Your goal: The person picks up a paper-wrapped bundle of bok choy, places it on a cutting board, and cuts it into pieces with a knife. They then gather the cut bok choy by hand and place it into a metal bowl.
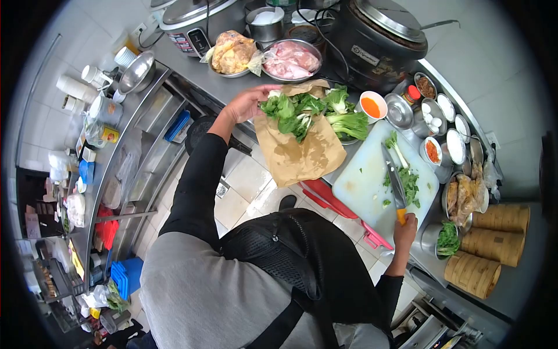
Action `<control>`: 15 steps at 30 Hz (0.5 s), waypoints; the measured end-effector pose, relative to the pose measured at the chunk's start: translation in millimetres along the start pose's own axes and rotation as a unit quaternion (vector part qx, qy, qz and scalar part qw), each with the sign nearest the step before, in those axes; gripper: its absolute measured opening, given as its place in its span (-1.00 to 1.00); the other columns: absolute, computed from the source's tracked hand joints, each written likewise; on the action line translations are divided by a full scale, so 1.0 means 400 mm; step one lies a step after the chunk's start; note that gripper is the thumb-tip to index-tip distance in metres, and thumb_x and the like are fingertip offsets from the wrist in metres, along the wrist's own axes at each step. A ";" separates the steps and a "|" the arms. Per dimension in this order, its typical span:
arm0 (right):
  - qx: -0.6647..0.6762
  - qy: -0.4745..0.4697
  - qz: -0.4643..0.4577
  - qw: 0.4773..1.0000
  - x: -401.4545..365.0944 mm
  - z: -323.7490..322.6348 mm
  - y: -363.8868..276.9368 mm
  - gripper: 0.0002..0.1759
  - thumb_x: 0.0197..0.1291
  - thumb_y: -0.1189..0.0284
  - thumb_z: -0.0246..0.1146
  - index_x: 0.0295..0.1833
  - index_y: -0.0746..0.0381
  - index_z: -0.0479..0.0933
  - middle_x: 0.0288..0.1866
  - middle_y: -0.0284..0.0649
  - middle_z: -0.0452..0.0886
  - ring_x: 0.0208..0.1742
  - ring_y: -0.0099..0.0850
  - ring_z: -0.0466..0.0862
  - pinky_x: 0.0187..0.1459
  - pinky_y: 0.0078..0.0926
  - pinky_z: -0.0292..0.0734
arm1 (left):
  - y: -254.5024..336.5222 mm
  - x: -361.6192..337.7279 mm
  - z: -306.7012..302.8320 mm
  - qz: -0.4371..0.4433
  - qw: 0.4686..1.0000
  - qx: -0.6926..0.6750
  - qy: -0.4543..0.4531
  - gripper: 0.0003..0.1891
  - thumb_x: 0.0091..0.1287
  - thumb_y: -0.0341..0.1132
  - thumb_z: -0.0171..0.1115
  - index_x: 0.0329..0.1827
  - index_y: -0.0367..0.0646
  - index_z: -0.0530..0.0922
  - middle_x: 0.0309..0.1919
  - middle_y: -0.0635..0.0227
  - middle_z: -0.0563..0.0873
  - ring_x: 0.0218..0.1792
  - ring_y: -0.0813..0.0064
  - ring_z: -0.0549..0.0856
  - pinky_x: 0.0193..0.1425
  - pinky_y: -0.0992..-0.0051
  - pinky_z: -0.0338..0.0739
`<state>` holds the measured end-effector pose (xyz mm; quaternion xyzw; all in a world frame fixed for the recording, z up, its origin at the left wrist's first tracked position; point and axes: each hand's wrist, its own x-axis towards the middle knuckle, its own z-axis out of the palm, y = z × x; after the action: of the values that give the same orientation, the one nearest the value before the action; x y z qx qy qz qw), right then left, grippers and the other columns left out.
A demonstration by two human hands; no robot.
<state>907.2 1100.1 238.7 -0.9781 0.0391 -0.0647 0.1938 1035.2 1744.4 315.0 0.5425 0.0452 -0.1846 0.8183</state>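
Note:
My left hand (247, 105) is closed on the upper left edge of a brown paper bag (296, 154), beside leafy greens (296, 111) that lie on the bag. Dark wet patches mark the paper. In my right hand (405, 228) is the yellow handle of a knife (396, 185). Its blade lies over the white cutting board (363, 168), between chopped green leaves (410, 185) and a pale stalk with leaves (397, 148). More greens (349, 124) rest between the bag and the board.
Bowls of raw meat (292, 59) stand behind the bag, near a large black pot (372, 43). An orange-filled bowl (373, 106) and several ingredient bowls line the board's far side. Bamboo steamers (492, 241) are at right, metal shelves (139, 145) at left.

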 end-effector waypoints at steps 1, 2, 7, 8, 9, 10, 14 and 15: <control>0.000 0.004 0.002 1.000 0.001 0.002 0.006 -0.65 0.05 0.60 0.40 -0.04 0.26 0.48 -0.14 0.03 0.59 -0.06 0.09 0.61 0.01 -0.03 0.53 | -0.008 0.009 0.003 0.002 1.000 0.002 -0.004 -0.53 0.40 -0.42 0.06 0.40 -0.12 0.45 0.26 0.32 0.62 0.23 0.42 0.68 0.31 0.27 0.63; 0.004 0.001 -0.007 1.000 0.002 0.002 -0.001 -0.64 0.05 0.59 0.40 -0.03 0.26 0.48 -0.13 0.04 0.61 -0.05 0.11 0.63 0.01 -0.01 0.54 | -0.022 0.019 0.001 0.013 1.000 0.001 -0.011 -0.52 0.39 -0.43 0.05 0.40 -0.11 0.45 0.28 0.30 0.62 0.22 0.41 0.69 0.31 0.26 0.64; 0.010 -0.002 0.009 1.000 0.013 0.017 0.000 -0.59 0.07 0.59 0.30 0.07 0.24 0.44 0.00 0.12 0.68 0.05 0.21 0.66 0.06 0.10 0.57 | -0.053 0.056 0.211 0.001 0.994 -0.067 -0.089 -0.60 0.43 -0.47 0.04 0.33 -0.08 0.47 0.22 0.24 0.64 0.16 0.35 0.73 0.25 0.20 0.70; 0.029 0.003 0.010 1.000 0.010 0.027 0.017 -0.51 0.07 0.57 0.30 0.15 0.22 0.39 0.06 0.15 0.65 0.09 0.24 0.64 0.09 0.09 0.57 | -0.058 0.056 0.290 -0.002 0.994 -0.056 -0.089 -0.54 0.40 -0.50 0.02 0.36 -0.06 0.46 0.23 0.23 0.64 0.16 0.31 0.73 0.27 0.22 0.69; 0.046 0.018 0.008 0.999 0.003 0.010 0.004 -0.45 0.07 0.55 0.30 0.22 0.20 0.35 0.08 0.17 0.63 0.13 0.26 0.62 0.10 0.08 0.57 | -0.077 0.067 0.366 -0.014 0.992 -0.054 -0.111 -0.54 0.40 -0.50 0.02 0.36 -0.06 0.46 0.23 0.23 0.64 0.16 0.31 0.73 0.27 0.22 0.69; 0.066 0.001 0.009 0.998 0.003 -0.018 -0.006 -0.42 0.11 0.53 0.30 0.27 0.18 0.32 0.07 0.18 0.63 0.18 0.25 0.62 0.12 0.07 0.57 | -0.101 0.077 0.441 -0.009 0.993 -0.061 -0.105 -0.53 0.37 -0.51 0.01 0.37 -0.07 0.46 0.24 0.23 0.63 0.15 0.31 0.73 0.27 0.25 0.69; 0.266 -0.072 0.152 0.949 -0.029 -0.130 -0.049 -0.60 0.32 0.45 0.24 0.25 0.17 0.43 -0.23 -0.12 0.59 -0.37 -0.31 0.61 -0.28 -0.35 0.51 | -0.286 0.151 0.610 0.037 0.992 0.092 -0.084 -0.50 0.30 -0.55 0.12 0.33 -0.08 0.51 0.14 0.27 0.64 0.01 0.38 0.72 0.16 0.34 0.65; 0.363 -0.073 0.182 0.911 -0.046 -0.147 -0.062 -0.65 0.40 0.40 0.22 0.26 0.17 0.46 -0.28 -0.23 0.56 -0.44 -0.47 0.55 -0.35 -0.45 0.45 | -0.342 0.162 0.624 0.098 0.967 0.228 -0.061 -0.52 0.29 -0.56 0.16 0.31 -0.10 0.53 0.10 0.29 0.64 -0.03 0.41 0.70 0.12 0.34 0.64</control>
<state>881.9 1103.0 300.0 -0.8185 0.1756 0.0335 0.5460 1015.6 1455.2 279.6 0.7044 -0.1017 -0.1416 0.6881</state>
